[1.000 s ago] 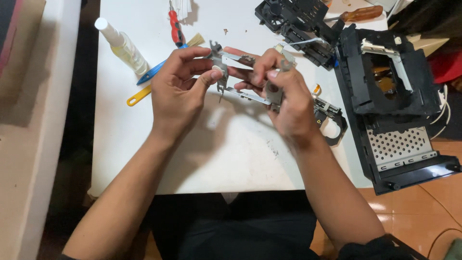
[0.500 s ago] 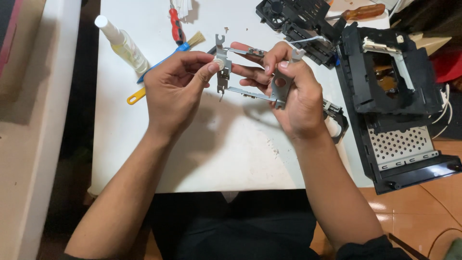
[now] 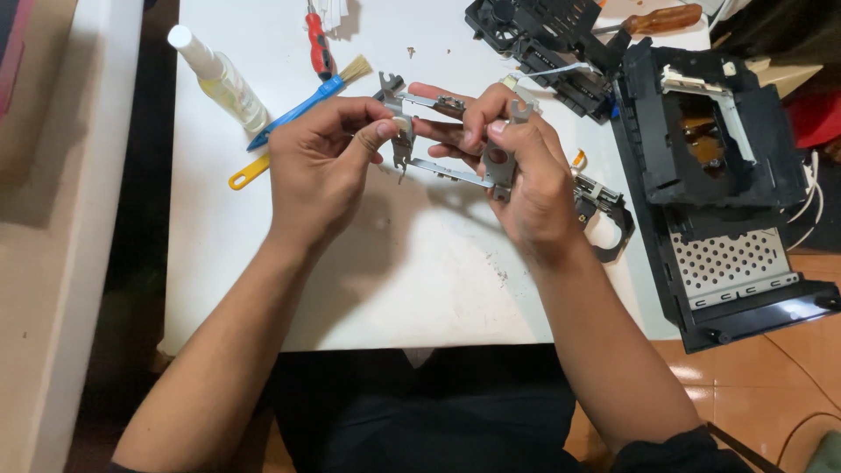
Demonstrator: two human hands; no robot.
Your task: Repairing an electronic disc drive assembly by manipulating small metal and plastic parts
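Both hands hold a small grey metal frame (image 3: 447, 168) of thin bars and brackets above a white table (image 3: 420, 289). My left hand (image 3: 320, 162) pinches its left bracket between thumb and forefinger. My right hand (image 3: 521, 175) grips the right bracket, fingers curled over the top bar. The frame sits roughly level between the two hands.
A blue-handled brush (image 3: 307, 101), a yellow-handled tool (image 3: 250, 171), a red screwdriver (image 3: 317, 39) and a white bottle (image 3: 219, 79) lie at the back left. Black disassembled device housings (image 3: 718, 175) and loose black parts (image 3: 543, 39) crowd the right. A black ring part (image 3: 609, 223) lies beside my right hand.
Both hands have shifted slightly away from me and to the left with the frame. The grip on it is much the same.
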